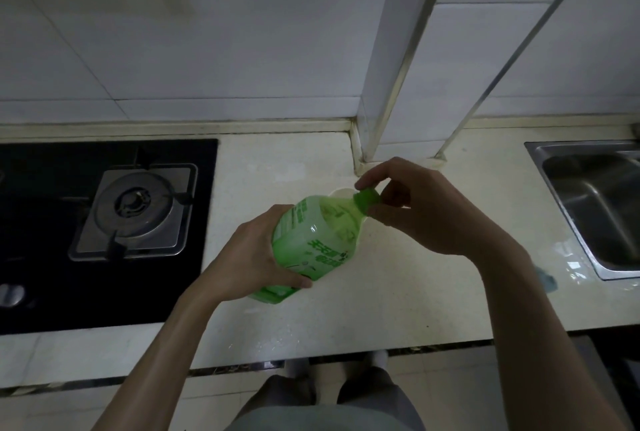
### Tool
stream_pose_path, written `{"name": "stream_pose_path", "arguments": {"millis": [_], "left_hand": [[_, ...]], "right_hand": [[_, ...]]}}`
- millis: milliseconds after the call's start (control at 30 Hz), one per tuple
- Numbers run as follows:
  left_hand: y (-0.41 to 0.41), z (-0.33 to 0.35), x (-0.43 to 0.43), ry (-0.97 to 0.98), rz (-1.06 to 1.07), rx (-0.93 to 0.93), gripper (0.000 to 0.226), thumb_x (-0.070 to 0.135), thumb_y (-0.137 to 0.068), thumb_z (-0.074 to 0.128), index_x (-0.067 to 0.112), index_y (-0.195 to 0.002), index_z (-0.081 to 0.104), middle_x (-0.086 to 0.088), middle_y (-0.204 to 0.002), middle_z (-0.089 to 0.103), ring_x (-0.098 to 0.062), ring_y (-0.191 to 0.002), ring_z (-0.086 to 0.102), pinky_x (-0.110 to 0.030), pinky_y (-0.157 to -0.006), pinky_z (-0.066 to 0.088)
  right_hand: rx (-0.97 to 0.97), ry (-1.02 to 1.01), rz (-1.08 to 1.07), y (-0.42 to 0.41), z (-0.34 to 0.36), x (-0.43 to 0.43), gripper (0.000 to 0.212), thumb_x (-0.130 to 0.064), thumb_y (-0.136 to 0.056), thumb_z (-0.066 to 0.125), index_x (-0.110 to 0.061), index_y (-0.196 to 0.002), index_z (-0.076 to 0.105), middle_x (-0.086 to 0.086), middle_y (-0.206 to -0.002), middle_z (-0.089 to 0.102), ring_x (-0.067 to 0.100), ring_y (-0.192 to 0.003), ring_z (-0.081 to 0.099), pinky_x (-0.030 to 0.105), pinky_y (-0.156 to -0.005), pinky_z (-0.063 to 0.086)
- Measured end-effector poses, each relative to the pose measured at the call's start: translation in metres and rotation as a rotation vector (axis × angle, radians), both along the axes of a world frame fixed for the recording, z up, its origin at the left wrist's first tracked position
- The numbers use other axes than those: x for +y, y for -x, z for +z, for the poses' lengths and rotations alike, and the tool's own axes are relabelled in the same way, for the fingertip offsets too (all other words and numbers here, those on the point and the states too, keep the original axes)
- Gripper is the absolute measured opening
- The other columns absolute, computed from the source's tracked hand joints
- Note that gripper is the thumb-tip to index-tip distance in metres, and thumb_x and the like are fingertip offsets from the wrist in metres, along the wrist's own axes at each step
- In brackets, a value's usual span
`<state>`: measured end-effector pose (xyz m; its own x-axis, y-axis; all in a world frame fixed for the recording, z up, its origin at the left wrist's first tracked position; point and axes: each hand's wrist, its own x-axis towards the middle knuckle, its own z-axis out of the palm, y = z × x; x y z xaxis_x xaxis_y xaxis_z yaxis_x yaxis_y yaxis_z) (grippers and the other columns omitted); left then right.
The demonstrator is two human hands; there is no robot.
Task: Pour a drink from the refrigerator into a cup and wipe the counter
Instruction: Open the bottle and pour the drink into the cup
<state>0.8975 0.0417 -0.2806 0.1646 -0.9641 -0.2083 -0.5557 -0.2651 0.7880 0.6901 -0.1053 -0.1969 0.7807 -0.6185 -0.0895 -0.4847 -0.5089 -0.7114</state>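
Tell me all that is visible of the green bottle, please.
The green bottle looks like translucent plastic with a printed label and a green cap on its neck. It is tilted, neck pointing away, over the pale counter, in front of a white cup. The left hand grips its lower body; the right hand pinches the cap.
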Motion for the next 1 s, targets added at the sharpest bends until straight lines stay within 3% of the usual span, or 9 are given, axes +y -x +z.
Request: {"name": "stream_pose_path", "arguments": {"millis": [200,367,500,767,1000], "left_hand": [[0.0,-0.005,-0.001,-0.025,-0.025,-0.003,0.095,0.04,-0.046,0.097,0.046,-0.125,0.043,0.031,-0.111,0.058,0.02,-0.103,0.051,-0.005,-0.077,0.041],[0.004,-0.009,-0.005,-0.059,-0.049,-0.011,0.095,0.038,-0.046,0.097,0.048,-0.122,0.041,0.032,-0.108,0.056,0.023,-0.099,0.05,-0.002,-0.073,0.04],[0.003,-0.013,-0.007,-0.089,-0.048,-0.008,0.095,0.039,-0.046,0.097,0.045,-0.123,0.042,0.03,-0.107,0.057,0.022,-0.099,0.051,-0.002,-0.071,0.041],[-0.004,-0.018,-0.01,-0.161,0.048,0.014,0.091,0.029,-0.049,0.097,0.04,-0.123,0.045,0.023,-0.104,0.061,0.01,-0.093,0.056,-0.009,-0.069,0.041],[-0.013,-0.021,-0.02,-0.21,0.093,-0.018,0.088,0.029,-0.051,0.097,0.033,-0.123,0.046,0.019,-0.103,0.061,0.006,-0.091,0.057,-0.012,-0.067,0.042]], "right_hand": [[-0.05,-0.062,0.041,0.012,-0.013,-0.001,0.028,-0.002,-0.087,0.067,-0.019,-0.108,0.06,-0.014,-0.103,0.06,-0.002,-0.09,0.063,0.006,-0.078,0.049],[-0.124,-0.08,0.025,0.016,-0.028,-0.006,0.018,-0.006,-0.085,0.069,-0.017,-0.096,0.061,-0.001,-0.105,0.063,0.009,-0.093,0.066,0.026,-0.084,0.057],[-0.162,-0.017,0.008,0.018,-0.037,-0.007,0.024,-0.003,-0.086,0.067,-0.014,-0.107,0.063,-0.001,-0.111,0.061,0.01,-0.097,0.064,0.022,-0.085,0.055],[-0.151,-0.054,-0.347,0.027,-0.06,-0.018,0.026,-0.013,-0.088,0.067,-0.018,-0.113,0.065,-0.003,-0.11,0.063,0.002,-0.088,0.063,0.005,-0.073,0.049],[-0.033,-0.183,-0.482,0.036,-0.101,-0.012,0.027,-0.02,-0.09,0.066,-0.016,-0.117,0.066,0.001,-0.107,0.065,0.006,-0.084,0.063,0.012,-0.064,0.048]]}}
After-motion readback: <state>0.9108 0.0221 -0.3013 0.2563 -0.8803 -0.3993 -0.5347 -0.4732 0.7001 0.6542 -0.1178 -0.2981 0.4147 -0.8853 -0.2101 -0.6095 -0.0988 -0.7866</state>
